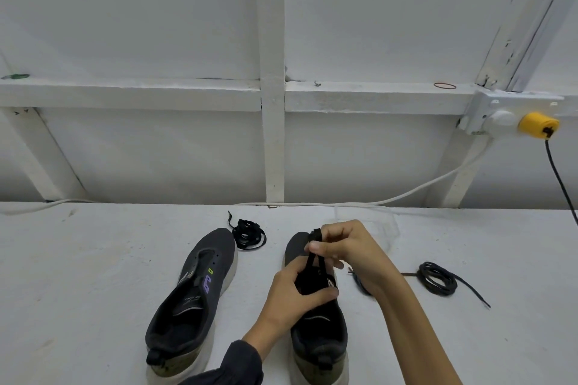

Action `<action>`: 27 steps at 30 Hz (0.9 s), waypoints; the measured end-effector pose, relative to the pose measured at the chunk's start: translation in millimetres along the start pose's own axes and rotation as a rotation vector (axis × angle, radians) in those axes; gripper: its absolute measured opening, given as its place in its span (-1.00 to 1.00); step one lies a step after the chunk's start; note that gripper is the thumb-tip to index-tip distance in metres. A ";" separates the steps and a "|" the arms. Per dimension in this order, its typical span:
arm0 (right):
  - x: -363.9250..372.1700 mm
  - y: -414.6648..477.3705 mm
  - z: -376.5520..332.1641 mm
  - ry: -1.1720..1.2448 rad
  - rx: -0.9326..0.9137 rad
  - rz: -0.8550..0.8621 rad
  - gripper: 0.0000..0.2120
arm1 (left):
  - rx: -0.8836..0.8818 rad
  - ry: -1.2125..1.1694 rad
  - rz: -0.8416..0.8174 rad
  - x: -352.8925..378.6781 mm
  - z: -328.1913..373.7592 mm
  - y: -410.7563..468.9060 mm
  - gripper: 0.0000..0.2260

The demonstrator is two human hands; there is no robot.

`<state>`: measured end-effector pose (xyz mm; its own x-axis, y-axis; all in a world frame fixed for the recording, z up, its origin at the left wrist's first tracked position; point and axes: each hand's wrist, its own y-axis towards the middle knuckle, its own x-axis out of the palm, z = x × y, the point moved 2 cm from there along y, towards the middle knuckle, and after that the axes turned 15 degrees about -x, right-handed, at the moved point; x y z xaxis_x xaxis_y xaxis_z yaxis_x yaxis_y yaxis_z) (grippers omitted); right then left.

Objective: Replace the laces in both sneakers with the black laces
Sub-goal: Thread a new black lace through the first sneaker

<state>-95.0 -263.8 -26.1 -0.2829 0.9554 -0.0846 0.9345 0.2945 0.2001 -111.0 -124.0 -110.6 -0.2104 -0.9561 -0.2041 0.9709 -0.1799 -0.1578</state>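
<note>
Two dark grey sneakers stand side by side on the white table, toes pointing away. The left sneaker [190, 300] has no lace in it. Over the right sneaker [319, 331], my left hand [294, 294] grips a bundle of flat black lace [314, 262] above the tongue. My right hand [347, 247] pinches the upper end of that same lace. A second coiled flat black lace [248, 234] lies beyond the left sneaker's toe. The right shoe's eyelets are hidden by my hands.
A coil of thin dark round lace [438, 278] lies to the right of the right sneaker, another dark lace [359, 283] partly behind my right wrist. A white cable [312, 204] runs along the table's back edge. A yellow plug [538, 124] sits in the wall socket.
</note>
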 end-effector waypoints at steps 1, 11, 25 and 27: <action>1.6 0.3 -3.1 0.025 -0.008 0.017 -0.83 | -0.009 0.001 0.002 0.3 -0.8 0.2 -0.59; 6.4 20.0 -32.6 0.305 -0.032 0.132 -0.85 | -0.051 0.012 -0.024 2.7 -1.5 -0.4 -0.54; -34.4 -13.2 9.5 -0.075 0.035 0.363 -0.89 | 0.064 -0.480 0.566 -35.3 3.9 -16.8 -0.79; -44.4 -24.7 34.2 -0.214 0.168 0.376 -0.89 | 0.110 -0.381 0.656 -49.0 -2.2 -15.9 -0.53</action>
<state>-98.1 -314.2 -60.7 0.1171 0.9639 -0.2393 0.9907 -0.0964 0.0964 -116.4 -73.7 -100.3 0.4475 -0.8851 0.1279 0.8933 0.4491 -0.0178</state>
